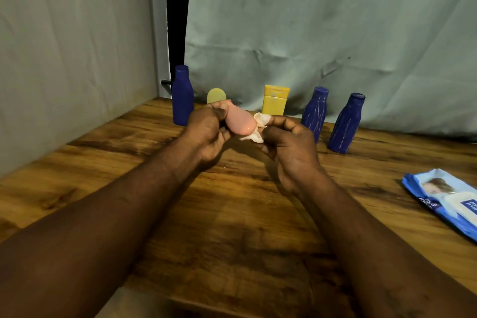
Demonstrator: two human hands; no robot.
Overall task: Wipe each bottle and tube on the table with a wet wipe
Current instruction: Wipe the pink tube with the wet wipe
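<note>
Wiping pink tube (238,120), gripped in left hand (206,131), with wet wipe (259,128) pinched in right hand (286,144); next, probably turning the tube to reach its unwiped side.

wooden table (108,188) with three blue bottles (182,97), yellow tube (275,102), wipes pack (444,201)

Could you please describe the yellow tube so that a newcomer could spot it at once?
At the far edge of the wooden table, before the pale curtain, stands a row of containers. The yellow tube stands mid-row, left of two streaked blue bottles. It alone is bright yellow and square-shouldered.
</note>
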